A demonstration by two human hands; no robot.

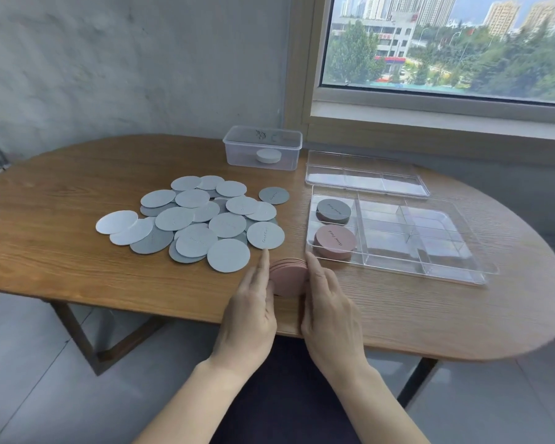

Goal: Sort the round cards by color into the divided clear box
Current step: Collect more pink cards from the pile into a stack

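Presently we record both hands at the near edge of the wooden table [77,267]. The left hand [253,302] and the right hand [330,302] stand on edge, one on each side of a loose pink stack [287,277] of round cards. The stack lies on the table between them. On each hand the fingers are straight and held together, pressed flat against the side of the stack. Neither hand curls round it.

The divided clear box [398,268] sits just to the right of the hands, uncovered. Two compartments on its left side are in use. The far one holds a dark grey stack [333,211] and the near one a sorted pink stack [335,241] (writing shows on the top card of each, too small for us to read). A clear lid [366,174] lies flat beyond the box, and we cannot tell whether the two touch.

Left of the box, a spread pile of grey cards [199,219], pale and darker shades overlapping, covers the middle of the table. One single dark grey card [273,195] lies just off the pile's far right side. Further back stands a small lidded container [263,147] with a white round object [268,155] inside.
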